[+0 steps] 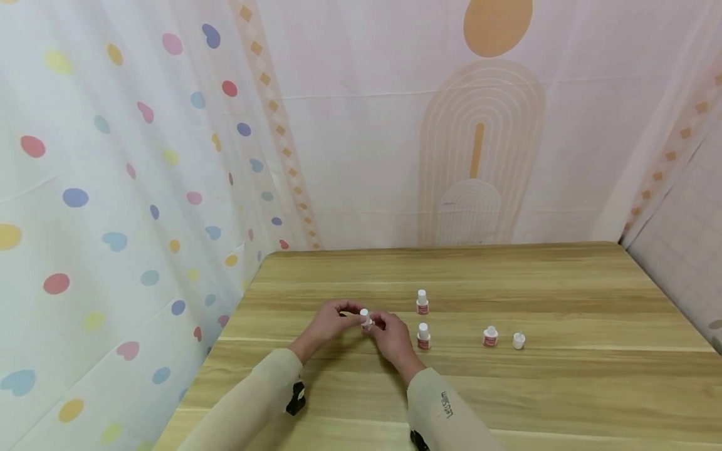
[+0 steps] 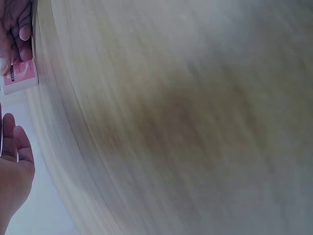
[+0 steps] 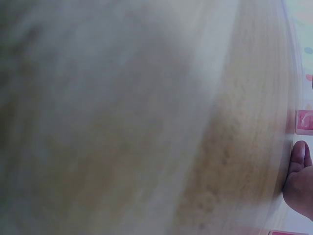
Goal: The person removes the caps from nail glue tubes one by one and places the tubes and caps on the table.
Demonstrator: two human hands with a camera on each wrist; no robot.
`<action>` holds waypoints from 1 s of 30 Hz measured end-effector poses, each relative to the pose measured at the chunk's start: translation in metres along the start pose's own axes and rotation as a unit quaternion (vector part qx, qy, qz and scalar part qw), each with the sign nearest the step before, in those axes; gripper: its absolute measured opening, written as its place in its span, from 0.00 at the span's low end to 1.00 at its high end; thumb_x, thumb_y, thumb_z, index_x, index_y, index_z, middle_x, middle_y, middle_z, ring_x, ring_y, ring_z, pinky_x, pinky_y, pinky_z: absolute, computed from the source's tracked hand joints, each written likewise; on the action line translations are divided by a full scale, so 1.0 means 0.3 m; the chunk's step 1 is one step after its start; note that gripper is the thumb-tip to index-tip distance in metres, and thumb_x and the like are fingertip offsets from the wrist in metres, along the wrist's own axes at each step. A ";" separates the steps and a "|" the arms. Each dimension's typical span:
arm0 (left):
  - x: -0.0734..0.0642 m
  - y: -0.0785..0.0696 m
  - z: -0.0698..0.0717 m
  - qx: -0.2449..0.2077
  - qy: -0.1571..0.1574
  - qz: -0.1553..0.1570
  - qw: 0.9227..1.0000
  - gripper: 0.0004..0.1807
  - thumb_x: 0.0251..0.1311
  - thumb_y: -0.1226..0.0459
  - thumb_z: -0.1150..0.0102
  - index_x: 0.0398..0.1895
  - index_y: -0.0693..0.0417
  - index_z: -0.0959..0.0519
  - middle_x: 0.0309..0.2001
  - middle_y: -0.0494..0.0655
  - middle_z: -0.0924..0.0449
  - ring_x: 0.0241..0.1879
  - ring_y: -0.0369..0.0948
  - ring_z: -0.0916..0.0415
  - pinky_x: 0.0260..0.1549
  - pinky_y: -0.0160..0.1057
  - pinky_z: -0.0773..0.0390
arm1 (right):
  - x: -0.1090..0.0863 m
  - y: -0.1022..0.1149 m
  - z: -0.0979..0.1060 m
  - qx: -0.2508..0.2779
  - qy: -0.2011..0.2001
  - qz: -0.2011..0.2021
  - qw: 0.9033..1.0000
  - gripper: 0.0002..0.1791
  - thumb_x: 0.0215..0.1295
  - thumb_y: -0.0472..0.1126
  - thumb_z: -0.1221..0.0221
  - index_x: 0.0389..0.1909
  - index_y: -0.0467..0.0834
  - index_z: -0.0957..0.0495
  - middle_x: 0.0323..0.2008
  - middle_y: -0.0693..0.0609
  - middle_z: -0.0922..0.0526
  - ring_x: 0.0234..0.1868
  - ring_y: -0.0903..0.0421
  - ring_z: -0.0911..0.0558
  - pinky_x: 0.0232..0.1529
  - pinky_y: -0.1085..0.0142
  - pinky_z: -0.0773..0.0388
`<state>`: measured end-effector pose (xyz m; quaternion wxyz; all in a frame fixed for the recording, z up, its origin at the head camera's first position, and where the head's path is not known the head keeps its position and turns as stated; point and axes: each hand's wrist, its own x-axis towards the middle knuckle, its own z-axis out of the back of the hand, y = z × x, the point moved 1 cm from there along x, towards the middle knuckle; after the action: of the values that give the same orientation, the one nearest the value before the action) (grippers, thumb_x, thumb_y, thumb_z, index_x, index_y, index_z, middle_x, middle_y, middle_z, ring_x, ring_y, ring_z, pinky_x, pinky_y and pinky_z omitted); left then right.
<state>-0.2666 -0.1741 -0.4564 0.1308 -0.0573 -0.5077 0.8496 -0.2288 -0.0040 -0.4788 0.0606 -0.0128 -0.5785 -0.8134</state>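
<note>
In the head view a small white bottle [image 1: 365, 317] with a white cap stands between my two hands, left of the other bottles. My left hand [image 1: 329, 322] reaches in from the left, thumb and forefinger closing at its side by the cap. From the right my right hand [image 1: 393, 338] pinches its lower part. The left wrist view shows the bottle's pink label [image 2: 22, 72] under the right hand's fingers; the left hand [image 2: 14, 171] is cut off by the frame edge. In the right wrist view the right hand's fingertips [image 3: 299, 149] lie just beside the labelled bottle [image 3: 305, 121].
Two capped bottles, one farther back [image 1: 422, 302] and one nearer [image 1: 423, 337], stand right of my hands. Farther right are a bottle [image 1: 490, 337] with a differently shaped top and a small white cap-like piece [image 1: 519, 341]. The wooden table [image 1: 592, 300] meets a patterned curtain [image 1: 361, 156] behind.
</note>
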 end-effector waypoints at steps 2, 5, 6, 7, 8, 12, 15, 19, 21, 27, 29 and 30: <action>0.000 -0.002 0.000 -0.001 0.002 -0.003 1.000 0.12 0.59 0.58 0.29 0.42 0.55 0.14 0.43 0.43 0.16 0.47 0.42 0.24 0.47 0.45 0.25 | 0.000 0.001 0.001 0.002 0.000 -0.002 1.000 0.06 0.67 0.40 0.36 0.39 0.42 0.17 0.36 0.52 0.19 0.40 0.56 0.24 0.45 0.58 0.26; 0.000 -0.003 -0.002 0.003 0.002 -0.005 1.000 0.12 0.59 0.58 0.29 0.42 0.55 0.14 0.43 0.44 0.16 0.48 0.42 0.24 0.47 0.46 0.25 | 0.001 0.002 0.001 0.003 0.001 -0.005 1.000 0.05 0.68 0.40 0.37 0.39 0.42 0.17 0.36 0.52 0.19 0.39 0.56 0.24 0.44 0.58 0.26; 0.000 -0.004 -0.002 0.005 0.001 -0.004 1.000 0.12 0.58 0.58 0.29 0.41 0.54 0.14 0.43 0.43 0.16 0.48 0.42 0.24 0.47 0.46 0.25 | 0.001 0.001 0.001 0.002 0.000 -0.005 1.000 0.05 0.68 0.40 0.37 0.39 0.42 0.17 0.36 0.52 0.19 0.39 0.56 0.24 0.44 0.58 0.26; 0.000 -0.005 -0.003 0.007 0.001 -0.004 1.000 0.11 0.59 0.58 0.29 0.40 0.54 0.14 0.43 0.43 0.17 0.47 0.42 0.24 0.47 0.46 0.24 | 0.002 0.000 0.000 0.002 0.000 -0.005 1.000 0.05 0.68 0.40 0.37 0.39 0.42 0.17 0.36 0.52 0.20 0.39 0.56 0.24 0.44 0.59 0.26; 0.000 -0.005 -0.003 0.007 0.000 -0.003 1.000 0.10 0.58 0.58 0.29 0.40 0.53 0.14 0.42 0.43 0.17 0.47 0.42 0.24 0.47 0.45 0.24 | 0.002 0.000 -0.001 0.003 0.000 -0.007 1.000 0.05 0.67 0.40 0.37 0.38 0.42 0.17 0.36 0.52 0.20 0.39 0.56 0.24 0.44 0.59 0.26; 0.003 -0.006 -0.004 0.009 0.000 -0.002 1.000 0.08 0.58 0.60 0.29 0.38 0.53 0.15 0.41 0.43 0.17 0.46 0.42 0.23 0.46 0.45 0.24 | 0.002 -0.004 -0.002 0.000 0.000 -0.003 1.000 0.04 0.67 0.39 0.37 0.38 0.42 0.17 0.35 0.52 0.20 0.39 0.56 0.25 0.43 0.58 0.26; 0.000 -0.007 -0.002 0.010 0.005 -0.004 1.000 0.11 0.59 0.61 0.30 0.42 0.56 0.15 0.42 0.43 0.17 0.46 0.42 0.24 0.46 0.44 0.24 | 0.003 -0.003 -0.003 0.004 0.001 -0.003 1.000 0.04 0.67 0.39 0.37 0.38 0.42 0.17 0.36 0.52 0.20 0.39 0.56 0.25 0.44 0.58 0.26; -0.001 -0.009 0.002 0.016 0.016 -0.014 1.000 0.15 0.61 0.61 0.32 0.48 0.61 0.16 0.45 0.45 0.17 0.48 0.43 0.24 0.47 0.46 0.24 | 0.006 -0.004 -0.004 0.004 0.001 -0.007 1.000 0.04 0.67 0.39 0.37 0.37 0.43 0.17 0.35 0.52 0.20 0.39 0.56 0.25 0.44 0.58 0.26; 0.001 -0.009 0.004 0.015 0.020 -0.016 1.000 0.15 0.61 0.61 0.32 0.47 0.60 0.15 0.45 0.45 0.17 0.49 0.44 0.24 0.48 0.46 0.24 | 0.007 -0.003 -0.003 0.002 0.000 -0.006 1.000 0.04 0.67 0.39 0.37 0.37 0.43 0.17 0.35 0.53 0.20 0.38 0.56 0.25 0.44 0.58 0.26; 0.005 -0.008 -0.001 0.008 0.012 -0.004 1.000 0.10 0.59 0.60 0.30 0.40 0.54 0.15 0.42 0.43 0.17 0.47 0.42 0.24 0.47 0.45 0.24 | 0.001 0.003 0.001 0.008 0.001 0.001 1.000 0.04 0.67 0.39 0.36 0.37 0.42 0.17 0.35 0.52 0.20 0.38 0.56 0.24 0.43 0.59 0.26; 0.004 -0.010 -0.005 0.007 0.007 -0.003 1.000 0.09 0.59 0.60 0.30 0.39 0.54 0.15 0.41 0.43 0.17 0.46 0.42 0.24 0.46 0.44 0.24 | -0.001 0.004 0.002 0.008 0.002 0.004 1.000 0.04 0.67 0.39 0.36 0.37 0.42 0.17 0.35 0.52 0.20 0.39 0.56 0.24 0.43 0.59 0.26; 0.005 -0.009 -0.007 0.007 0.004 -0.005 1.000 0.09 0.59 0.60 0.30 0.38 0.55 0.16 0.41 0.43 0.17 0.46 0.42 0.24 0.46 0.44 0.24 | -0.001 0.004 0.002 0.008 0.002 0.007 1.000 0.04 0.67 0.39 0.36 0.37 0.42 0.17 0.35 0.52 0.20 0.39 0.56 0.24 0.43 0.58 0.26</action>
<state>-0.2672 -0.1708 -0.4550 0.1373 -0.0577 -0.5015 0.8522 -0.2283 -0.0038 -0.4775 0.0675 -0.0144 -0.5850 -0.8081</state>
